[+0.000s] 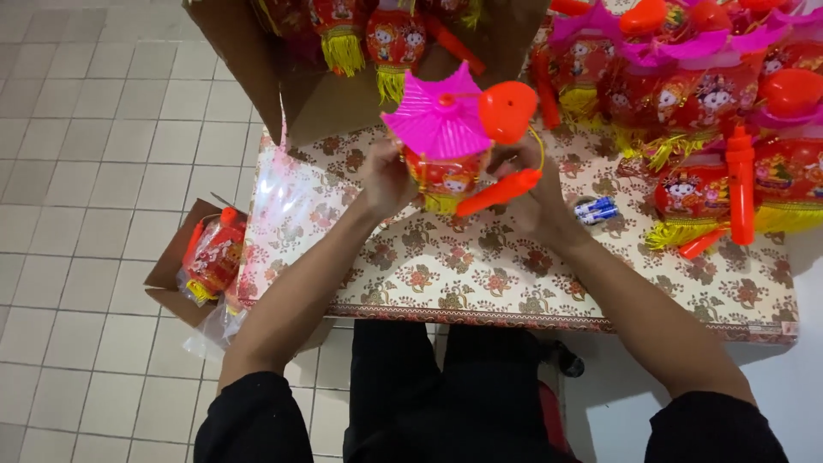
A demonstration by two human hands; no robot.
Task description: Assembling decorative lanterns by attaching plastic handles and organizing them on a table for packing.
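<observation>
Both my hands hold one toy lantern [446, 163] above a table with a floral patterned cloth [480, 274]. The lantern has a pink pleated roof, a red body with cartoon figures, a yellow fringe, a red heart on top and an orange stick handle [497, 193]. My left hand [386, 180] grips its left side. My right hand [531, 193] closes around its right side and the handle.
Many similar red and pink lanterns [703, 94] crowd the table's far right. An open cardboard box [300, 77] holding more lanterns stands at the back. A small box on the tiled floor at left holds a bagged lantern [210, 257]. Small batteries [596, 209] lie near my right wrist.
</observation>
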